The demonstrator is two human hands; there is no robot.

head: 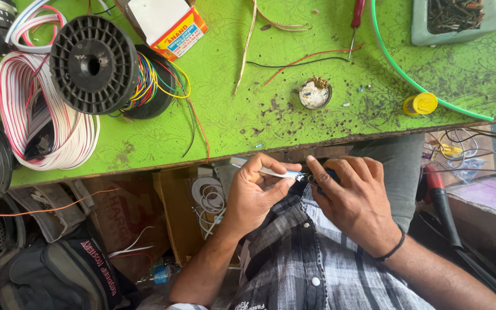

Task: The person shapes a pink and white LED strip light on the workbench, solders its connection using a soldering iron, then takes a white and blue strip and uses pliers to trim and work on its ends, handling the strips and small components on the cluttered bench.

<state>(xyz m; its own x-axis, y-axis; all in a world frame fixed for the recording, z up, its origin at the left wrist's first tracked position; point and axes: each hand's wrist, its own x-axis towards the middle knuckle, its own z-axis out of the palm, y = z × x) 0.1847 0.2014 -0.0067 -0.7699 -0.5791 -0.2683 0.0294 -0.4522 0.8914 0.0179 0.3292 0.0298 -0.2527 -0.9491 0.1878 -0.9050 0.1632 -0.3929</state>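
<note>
Here, at lower centre of the frame, below the bench edge: left hand [254, 198], fingers curled and pinched narrow on a thin white-and-blue tool [275, 171] with a bright metal tip; right hand [354, 201], closed round a small dark part [324, 175], mostly hidden, its kind not to be told. Tool tip and part meet between the two thumbs. Done well, I judge, the tip wants a steady brace, both wrists resting on the lap, pressure light. Above, a green bench top [231, 120], patterned, scuffed and burnt in spots. Upper left: one black ribbed plastic spool [94, 64] with multicoloured wire; one coil of flat red-and-white ribbon cable [41, 126]. Upper centre: a small round tin [315, 93] of pale crusted paste. Upper right: a yellow cap [421, 104] beside a green hose [409, 77]; a pale green tray [426, 31] of dark metal scraps.
</note>
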